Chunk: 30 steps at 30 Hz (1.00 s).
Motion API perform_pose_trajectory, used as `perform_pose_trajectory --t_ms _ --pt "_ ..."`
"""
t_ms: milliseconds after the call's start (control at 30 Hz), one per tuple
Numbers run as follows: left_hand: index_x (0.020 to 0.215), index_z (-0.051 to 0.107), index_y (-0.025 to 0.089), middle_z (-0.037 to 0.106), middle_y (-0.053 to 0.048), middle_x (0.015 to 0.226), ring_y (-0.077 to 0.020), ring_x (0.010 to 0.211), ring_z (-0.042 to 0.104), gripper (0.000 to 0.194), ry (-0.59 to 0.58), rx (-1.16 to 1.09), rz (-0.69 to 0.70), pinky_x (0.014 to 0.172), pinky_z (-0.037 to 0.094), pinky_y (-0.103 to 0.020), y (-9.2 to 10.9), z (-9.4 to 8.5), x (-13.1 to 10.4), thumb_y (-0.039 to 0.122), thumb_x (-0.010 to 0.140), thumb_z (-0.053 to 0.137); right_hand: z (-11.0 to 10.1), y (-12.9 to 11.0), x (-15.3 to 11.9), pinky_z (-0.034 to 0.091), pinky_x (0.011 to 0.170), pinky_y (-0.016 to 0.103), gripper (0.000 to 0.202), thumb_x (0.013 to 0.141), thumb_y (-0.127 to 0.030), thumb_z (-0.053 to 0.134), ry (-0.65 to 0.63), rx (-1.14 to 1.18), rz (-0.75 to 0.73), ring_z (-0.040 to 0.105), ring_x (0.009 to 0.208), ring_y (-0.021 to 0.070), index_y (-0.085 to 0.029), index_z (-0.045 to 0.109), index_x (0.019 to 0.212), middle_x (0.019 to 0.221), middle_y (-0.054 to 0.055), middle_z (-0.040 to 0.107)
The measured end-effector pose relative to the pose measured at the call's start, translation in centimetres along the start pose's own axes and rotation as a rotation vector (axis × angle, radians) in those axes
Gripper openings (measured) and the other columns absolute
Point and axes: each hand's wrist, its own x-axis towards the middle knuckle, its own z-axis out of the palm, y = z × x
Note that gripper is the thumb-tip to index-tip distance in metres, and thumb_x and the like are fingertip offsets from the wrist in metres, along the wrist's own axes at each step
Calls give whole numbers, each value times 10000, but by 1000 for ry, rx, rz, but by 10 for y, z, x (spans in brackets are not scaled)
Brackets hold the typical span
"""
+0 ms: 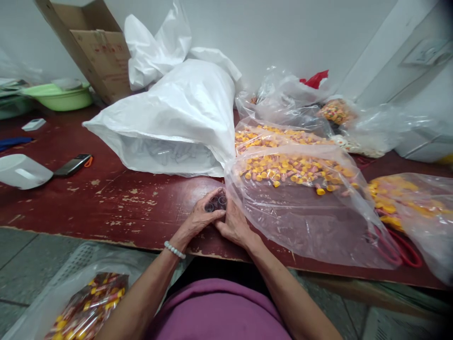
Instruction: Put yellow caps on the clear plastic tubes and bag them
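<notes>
Left hand (202,213) and right hand (235,224) cup clear tubes (216,203)
Both grips close around them; white sack (187,106) at eleven o'clock.

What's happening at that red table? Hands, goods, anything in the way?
Left hand and right hand cupped together around small clear round-rimmed pieces. White sack, mouth open, just beyond. Clear plastic bag of yellow-ended pieces close by right hand.

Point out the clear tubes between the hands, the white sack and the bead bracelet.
Clear tubes (222,200): head view, one round end.
White sack (191,97): head view, its upper side.
Bead bracelet (175,250): head view, middle beads.
</notes>
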Motion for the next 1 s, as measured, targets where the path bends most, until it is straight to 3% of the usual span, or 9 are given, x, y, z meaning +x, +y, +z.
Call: perform_pose_trajectory --t_ms 167,267,367,467,567,667,800,900,1000 --pt "1230 532 159 607 -107 1227 -254 1136 566 599 24 114 122 1011 421 -372 -6 1 3 212 658 698 -1 -1 -5 239 1118 514 999 682 -370 653 -80 -192 41 269 1360 332 -49 104 1453 1461 230 285" --pt "1200 525 170 648 -92 1128 -232 1029 622 569 52 126 93 926 479 -352 0 5 5 208 654 681 3 -3 -9 229 1117 532 1058 675 -449 670 -111 -215 89 259 1365 351 -33 89 1454 1465 244 274" --pt "1180 513 163 675 -77 1026 -206 912 655 587 135 99 59 841 512 -329 10 9 3 220 626 696 1 -17 -17 218 1119 544 1010 690 -380 677 -127 -225 92 224 1381 355 -12 120 1449 1481 256 238" --pt "1017 579 145 695 -61 902 -191 804 666 472 291 19 -1 763 529 -310 15 8 0 248 582 730 -20 -41 -28 279 1118 468 887 726 -273 662 -145 -147 -58 225 1394 295 -41 192 1442 1497 221 238" --pt "927 598 150 696 -44 822 -180 741 666 420 400 -101 -60 706 537 -297 14 5 -1 245 550 757 -62 -48 -32 384 1058 356 543 828 -232 565 6 -52 -188 438 1276 183 -197 413 1347 1368 93 492" --pt "922 598 157 690 -30 793 -171 715 666 434 417 -183 -83 666 539 -279 10 4 0 231 532 774 -114 -10 -30 442 971 356 318 871 -245 492 288 -192 -19 560 1107 178 -228 547 1184 1172 67 622" --pt "907 601 155 699 -27 764 -168 712 670 463 387 -202 -130 657 538 -258 10 4 3 230 493 795 -173 84 -38 406 965 459 352 790 -206 495 411 -608 442 545 1086 276 -117 549 1126 1124 169 612" --pt "894 607 158 709 -27 753 -178 714 677 478 372 -191 -172 651 543 -257 14 4 4 245 467 803 -200 135 -49 344 982 528 409 752 -128 458 474 -698 543 477 1167 339 -36 508 1148 1169 255 557" --pt "900 609 162 715 -26 744 -191 717 685 483 380 -171 -179 661 552 -269 18 5 4 264 469 802 -212 158 -44 307 1019 497 438 780 -158 450 480 -738 570 412 1239 340 -2 478 1188 1250 279 499"
